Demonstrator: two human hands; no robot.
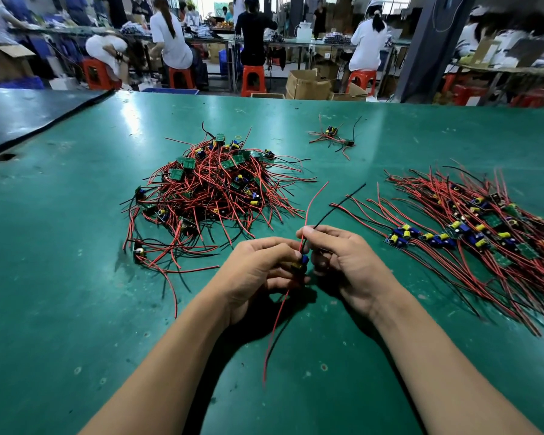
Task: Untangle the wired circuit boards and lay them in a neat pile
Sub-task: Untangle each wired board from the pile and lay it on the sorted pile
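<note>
Board (pixel 302 264) sits low between both hands over the green table (pixel 76 277). Left hand (pixel 258 268) pinches it; right hand (pixel 343 259) pinches its wires (pixel 314 199). Tangle (pixel 214 189) lies ahead-left, sorted pile (pixel 471 233) right, small cluster (pixel 333 136) far back. Cardboard boxes (pixel 308 84) and red stools (pixel 253 80) stand beyond the table; box contents unclear.

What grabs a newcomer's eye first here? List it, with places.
The tangled heap of red and black wires studded with small green circuit boards, centre-left on the green table mat. To its right lies a combed-out row of the same wired boards. Nearest the camera, left hand and right hand hold a single wired board.
</note>
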